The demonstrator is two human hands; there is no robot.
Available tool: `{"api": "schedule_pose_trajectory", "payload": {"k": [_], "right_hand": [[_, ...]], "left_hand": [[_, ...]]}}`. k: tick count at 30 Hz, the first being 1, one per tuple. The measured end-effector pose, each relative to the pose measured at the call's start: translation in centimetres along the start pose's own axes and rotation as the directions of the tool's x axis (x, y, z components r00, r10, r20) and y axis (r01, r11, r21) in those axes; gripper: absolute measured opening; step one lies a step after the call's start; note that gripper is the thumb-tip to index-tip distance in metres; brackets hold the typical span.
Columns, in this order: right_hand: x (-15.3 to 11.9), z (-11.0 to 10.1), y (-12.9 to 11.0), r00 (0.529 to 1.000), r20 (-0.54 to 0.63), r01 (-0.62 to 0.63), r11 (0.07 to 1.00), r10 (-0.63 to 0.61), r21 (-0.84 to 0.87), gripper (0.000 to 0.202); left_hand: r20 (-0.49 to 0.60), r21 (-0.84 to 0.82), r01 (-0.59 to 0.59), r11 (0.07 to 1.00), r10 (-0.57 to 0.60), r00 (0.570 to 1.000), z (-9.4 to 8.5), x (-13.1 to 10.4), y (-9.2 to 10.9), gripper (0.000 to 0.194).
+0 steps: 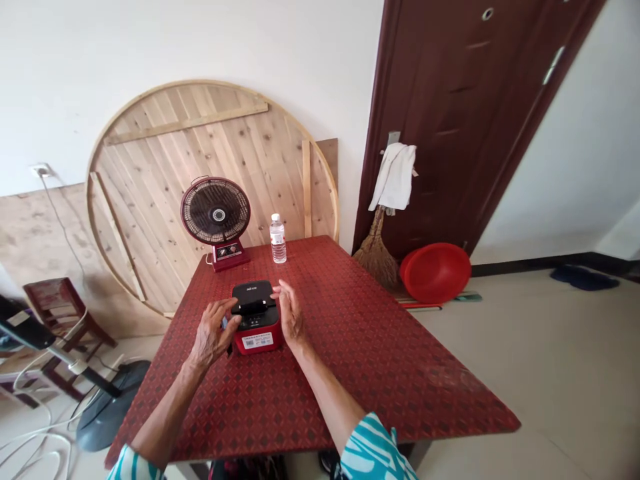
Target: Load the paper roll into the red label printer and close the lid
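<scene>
A small black and red device [257, 327] with a white label on its front stands on the red patterned table [350, 333]. My left hand [215, 331] is at the device's left side, fingers apart, its fingertips near the black top. On the other side, my right hand [290, 313] is upright with its fingers extended beside the device's right edge. Neither hand wraps round the device. Whether the fingertips touch it is hard to tell.
Behind the device are a dark red fan [216, 212] and a water bottle [278, 241]. A round wooden board [165, 153] leans on the wall. Right of the table are a broom [377, 257] and red basin [437, 272]; at left, a wooden chair [67, 310] and cables.
</scene>
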State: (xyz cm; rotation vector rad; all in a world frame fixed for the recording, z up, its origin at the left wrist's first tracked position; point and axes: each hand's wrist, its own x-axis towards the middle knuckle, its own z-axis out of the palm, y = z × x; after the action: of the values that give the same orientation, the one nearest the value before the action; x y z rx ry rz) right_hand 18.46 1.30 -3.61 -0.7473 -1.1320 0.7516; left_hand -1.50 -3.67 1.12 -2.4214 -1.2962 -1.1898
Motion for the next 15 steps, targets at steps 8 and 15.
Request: {"api": "schedule_pose_trajectory", "payload": {"k": [8,15], "right_hand": [[-0.8,-0.6,1.2,0.980,0.088,0.191,0.967,-0.179,-0.167,0.041],[-1.7,-1.1,2.0,0.989,0.076,0.133,0.984,-0.125,-0.121,0.042]], "left_hand": [[0.078,0.173,-0.002,0.985,-0.011,0.997,1.7,-1.7,-0.5,0.048],[-0.035,0.168,-0.014,0.986,0.020,0.999,3.5,-3.0,-0.4,0.051]]}}
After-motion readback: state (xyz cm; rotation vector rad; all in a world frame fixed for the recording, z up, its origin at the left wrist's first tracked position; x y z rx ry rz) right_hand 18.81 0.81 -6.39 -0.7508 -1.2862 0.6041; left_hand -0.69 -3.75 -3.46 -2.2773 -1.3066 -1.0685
